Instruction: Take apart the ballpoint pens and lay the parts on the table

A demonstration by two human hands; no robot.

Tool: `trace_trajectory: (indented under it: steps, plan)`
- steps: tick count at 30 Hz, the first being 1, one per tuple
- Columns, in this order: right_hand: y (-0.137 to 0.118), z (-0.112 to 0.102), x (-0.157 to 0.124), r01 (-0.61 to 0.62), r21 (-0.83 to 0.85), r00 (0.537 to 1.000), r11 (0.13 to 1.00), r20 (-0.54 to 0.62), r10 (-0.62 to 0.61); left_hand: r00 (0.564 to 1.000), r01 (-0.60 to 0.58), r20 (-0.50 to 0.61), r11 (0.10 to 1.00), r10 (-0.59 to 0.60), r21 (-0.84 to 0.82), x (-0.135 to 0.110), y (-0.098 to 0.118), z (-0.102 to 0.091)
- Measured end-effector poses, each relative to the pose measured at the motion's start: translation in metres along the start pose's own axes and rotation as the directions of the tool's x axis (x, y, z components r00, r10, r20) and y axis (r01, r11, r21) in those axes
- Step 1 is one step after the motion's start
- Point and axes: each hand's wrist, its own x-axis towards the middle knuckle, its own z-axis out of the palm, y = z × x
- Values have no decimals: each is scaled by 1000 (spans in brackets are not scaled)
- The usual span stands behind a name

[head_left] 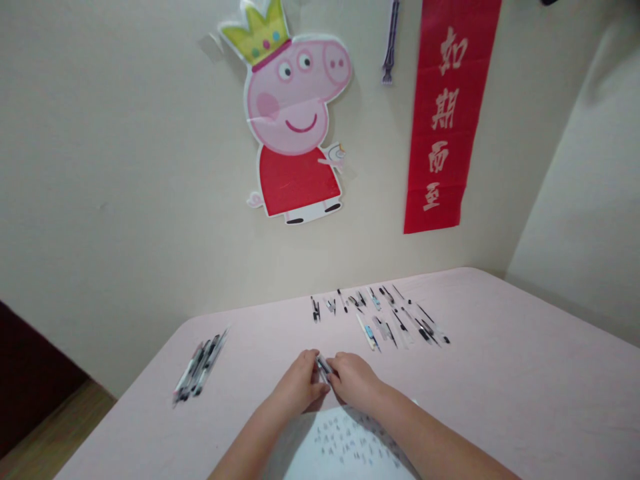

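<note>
My left hand (301, 381) and my right hand (356, 377) meet near the front middle of the table. Between their fingers is a slim pen (324, 365), pale with a dark stripe; whether it is one pen or several parts together I cannot make out. Both hands have their fingers closed around it, the left from its left side and the right from its right. Under my forearms lies a sheet of paper (345, 443) with handwritten characters. Beyond the hands, pen parts (393, 327) such as caps, barrels and refills are spread in loose rows.
A bundle of pens (200, 367) lies at the left of the pink-covered table (500, 373). The table's far edge meets a wall carrying a cartoon pig cutout (300, 127) and a red banner (453, 120). Beyond the left edge, the floor (65, 427) shows.
</note>
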Motion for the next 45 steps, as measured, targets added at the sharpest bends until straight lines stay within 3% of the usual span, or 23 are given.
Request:
trace_trajectory:
  steps: [10, 21, 32, 45]
  plan:
    - [24, -1, 12, -197, -33, 975, 980, -117, 192, 983, -173, 73, 983, 169, 64, 47, 23, 1]
    - [35, 2, 22, -329, -51, 932, 943, -181, 315, 963, -246, 127, 967, 237, 61, 96, 27, 7]
    - [36, 5, 25, -380, -18, 908, 925, -196, 369, 953, -261, 174, 964, 248, 56, 110, 33, 2]
    - [38, 5, 27, -375, -39, 906, 926, -226, 357, 964, -229, 131, 973, 230, -20, 114, 26, 9]
